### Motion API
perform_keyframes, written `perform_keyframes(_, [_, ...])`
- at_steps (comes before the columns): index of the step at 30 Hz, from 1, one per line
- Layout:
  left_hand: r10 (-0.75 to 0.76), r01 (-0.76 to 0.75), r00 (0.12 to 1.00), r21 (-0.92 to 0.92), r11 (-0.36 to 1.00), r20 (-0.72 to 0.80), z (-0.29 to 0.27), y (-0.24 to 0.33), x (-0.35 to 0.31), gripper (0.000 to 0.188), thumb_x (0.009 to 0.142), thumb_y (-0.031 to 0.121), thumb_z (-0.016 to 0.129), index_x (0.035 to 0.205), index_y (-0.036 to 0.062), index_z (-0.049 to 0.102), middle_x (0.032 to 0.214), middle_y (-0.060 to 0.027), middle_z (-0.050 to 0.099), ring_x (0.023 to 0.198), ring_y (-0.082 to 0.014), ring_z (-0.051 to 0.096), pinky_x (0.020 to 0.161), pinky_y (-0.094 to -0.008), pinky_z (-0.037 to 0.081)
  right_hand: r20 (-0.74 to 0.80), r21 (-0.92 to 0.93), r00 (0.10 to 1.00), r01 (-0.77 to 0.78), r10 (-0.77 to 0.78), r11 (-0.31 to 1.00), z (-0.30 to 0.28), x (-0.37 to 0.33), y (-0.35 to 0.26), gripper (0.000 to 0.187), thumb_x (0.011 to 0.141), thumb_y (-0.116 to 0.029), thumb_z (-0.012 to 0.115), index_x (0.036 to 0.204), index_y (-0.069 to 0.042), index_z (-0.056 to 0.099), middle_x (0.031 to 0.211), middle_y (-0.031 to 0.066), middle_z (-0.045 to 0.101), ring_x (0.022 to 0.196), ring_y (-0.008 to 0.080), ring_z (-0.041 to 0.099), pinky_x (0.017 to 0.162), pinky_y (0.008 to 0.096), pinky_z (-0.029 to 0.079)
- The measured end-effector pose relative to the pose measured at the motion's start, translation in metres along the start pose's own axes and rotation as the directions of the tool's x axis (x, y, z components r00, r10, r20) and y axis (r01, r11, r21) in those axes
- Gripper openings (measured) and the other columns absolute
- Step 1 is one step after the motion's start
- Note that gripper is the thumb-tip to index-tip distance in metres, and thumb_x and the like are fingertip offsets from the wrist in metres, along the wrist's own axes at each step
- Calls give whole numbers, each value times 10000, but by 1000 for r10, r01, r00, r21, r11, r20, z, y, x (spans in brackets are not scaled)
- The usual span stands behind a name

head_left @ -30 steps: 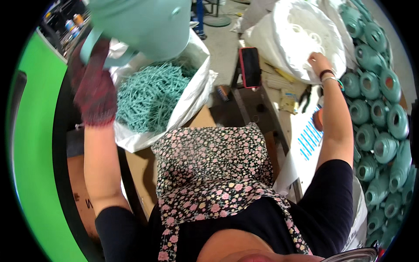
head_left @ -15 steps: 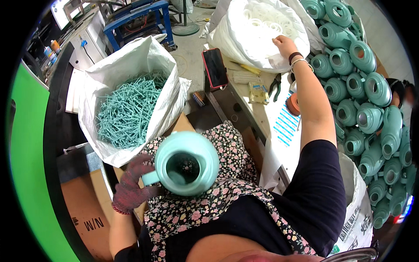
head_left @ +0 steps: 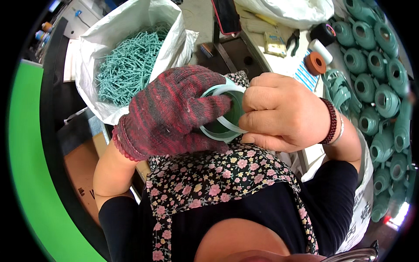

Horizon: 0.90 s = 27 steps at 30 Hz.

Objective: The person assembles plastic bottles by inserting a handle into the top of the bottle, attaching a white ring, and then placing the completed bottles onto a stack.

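My left hand (head_left: 174, 111), in a dark red and grey knitted glove, grips the side of a pale green plastic jug shell (head_left: 217, 138). The round mouth of the shell faces up toward me, and most of its body is hidden below my hands. Bare and closed, my right hand (head_left: 279, 114) pinches a translucent white ring (head_left: 228, 124) by its right side. This ring lies tilted across the mouth, and the gloved thumb and fingers are close against its left part. Whether it is seated in the rim I cannot tell.
A white sack (head_left: 174, 48) of green plastic strips (head_left: 128, 67) stands at left. Many green jug shells (head_left: 386, 100) are stacked at right. On the table lie a brown tape roll (head_left: 315, 63), pliers (head_left: 293, 43) and a phone (head_left: 227, 17); a white bag (head_left: 292, 13) sits behind.
My right hand has come back from the white bag of rings to the jug shell, now holding a white ring. My left hand has shifted from the handle side to the shell's mouth.
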<state>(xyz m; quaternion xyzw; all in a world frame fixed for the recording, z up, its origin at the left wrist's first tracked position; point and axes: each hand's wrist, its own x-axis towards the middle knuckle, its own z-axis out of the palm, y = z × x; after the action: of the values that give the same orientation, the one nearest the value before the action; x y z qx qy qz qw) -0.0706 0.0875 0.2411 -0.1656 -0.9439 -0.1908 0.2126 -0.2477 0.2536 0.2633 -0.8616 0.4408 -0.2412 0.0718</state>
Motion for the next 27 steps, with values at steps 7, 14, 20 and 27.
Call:
perform_keyframes(7, [-117,112,992,102,989,52,-6,22,6,494,495,337,856,828,54,626,1117,-122,630,997,-317,616,784,-401,520,-175,-312,969,-221,172,924,0,-7,-36,228,635,-70,740,833,-34,634,879,87,564,736,260,545,620,355,473])
perform_keyframes(14, [-101,95,994,104,990,51,-2,27,-10,371,558,307,816,793,63,664,1173,-121,598,1067,-313,587,867,-401,493,-91,-357,982,-188,166,915,12,2,-41,300,635,-115,743,901,-30,634,828,82,553,721,231,542,549,328,461])
perform_keyframes(20, [11,-11,1000,-15,1000,26,9,28,-23,293,724,250,737,940,61,677,1202,-167,571,1120,-337,556,990,-433,425,318,-363,925,-84,208,928,7,22,-51,103,658,-137,611,710,-58,654,794,53,558,781,219,578,583,321,505])
perform_keyframes(27, [-58,75,992,-151,986,110,12,28,-5,469,781,241,684,1160,-12,573,1200,-178,573,1128,-368,541,1002,-443,412,481,-353,827,-123,292,927,-2,15,-46,96,709,-155,610,656,-80,640,729,39,602,640,227,642,482,354,502])
